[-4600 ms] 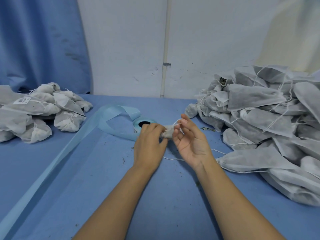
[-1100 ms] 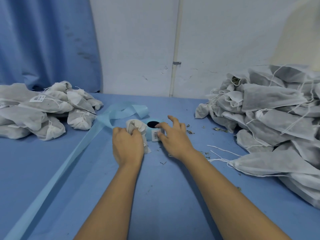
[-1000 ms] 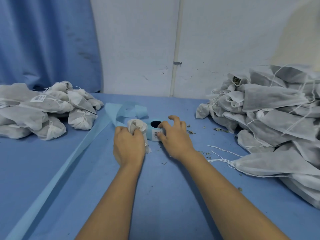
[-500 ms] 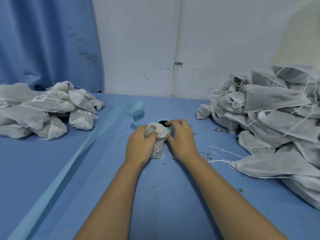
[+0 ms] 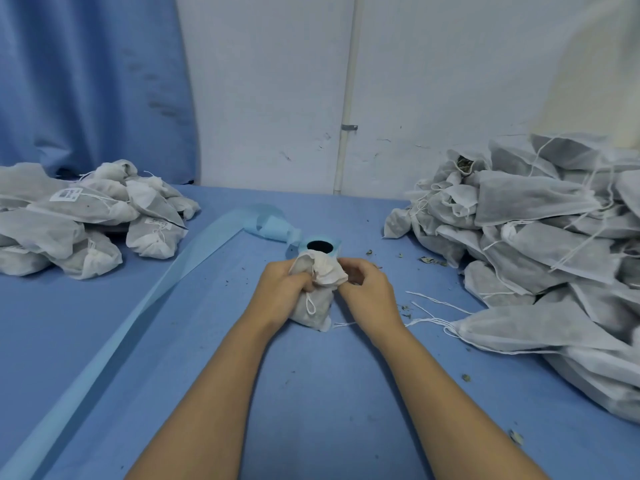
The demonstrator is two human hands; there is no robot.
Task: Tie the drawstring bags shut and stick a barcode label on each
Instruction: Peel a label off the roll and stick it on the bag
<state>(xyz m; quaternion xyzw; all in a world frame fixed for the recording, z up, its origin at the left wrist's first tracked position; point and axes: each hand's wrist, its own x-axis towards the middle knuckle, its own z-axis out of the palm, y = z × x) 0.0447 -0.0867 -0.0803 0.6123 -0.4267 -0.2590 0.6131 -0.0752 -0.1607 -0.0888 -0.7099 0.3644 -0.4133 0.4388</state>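
Mid-table, writing first: white barcode label (image 5: 65, 194) on top bag of left pile (image 5: 86, 220), bars visible, print too small to read. Second small label (image 5: 157, 222) on a bag at the same pile's front, also unreadable. No readable brand anywhere.

Task item: one drawstring bag (image 5: 313, 303) on blue table (image 5: 311, 393), just in front of label roll (image 5: 320, 244). White non-woven cloth, thin enough to show greyish fill in lower half. Stands roughly upright on its base. Neck cinched, ruffled top flaring above it. Short white cord loop hanging down front face. No label visible on the side facing camera.

Grip: left hand (image 5: 282, 292) wrapped round neck from the left, fingers curled tight into the cloth. Right hand (image 5: 369, 292) at neck's right side, fingers curled inward, tips pinching the ruffled edge. Cannot tell whether anything else sits between those fingertips.

Surroundings: roll pale blue, dark core hole facing up, top of bag overlapping its near edge. Pale blue backing strip (image 5: 138, 306) running from behind roll, looping, then trailing to lower left off table. Large right pile (image 5: 536, 237) of grey-white bags, several mouths open, loose cords (image 5: 436, 303) spilling onto table near right wrist. Dry plant crumbs (image 5: 429, 260) scattered between roll and right pile. Blue curtain (image 5: 86, 81) behind left pile.
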